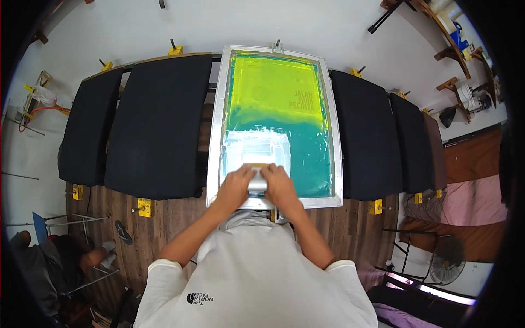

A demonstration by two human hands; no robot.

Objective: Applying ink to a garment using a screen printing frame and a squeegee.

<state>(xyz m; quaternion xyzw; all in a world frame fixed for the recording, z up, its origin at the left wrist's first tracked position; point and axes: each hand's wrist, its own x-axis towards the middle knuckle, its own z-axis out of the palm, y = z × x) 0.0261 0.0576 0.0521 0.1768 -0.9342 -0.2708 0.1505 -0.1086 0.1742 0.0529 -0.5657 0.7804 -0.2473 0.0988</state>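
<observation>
Both hands grip a squeegee with a silvery handle (257,182) near the close end of a screen-printing frame. My left hand (235,186) closes on its left side and my right hand (279,187) on its right, thumbs toward the middle. The metal-edged screen (335,153) has green mesh, with a bright yellow-green area (268,82) and some dark lettering at the far end. White ink (232,143) covers the near left of the mesh, just beyond the squeegee. The blade's edge is mostly hidden by my hands.
Black fabric-covered boards (158,126) flank the screen, with others (366,136) to the right. Yellow clamps (144,208) sit at their ends. A person (49,268) sits at the lower left near a sandal (123,232). A fan (448,259) stands at the lower right.
</observation>
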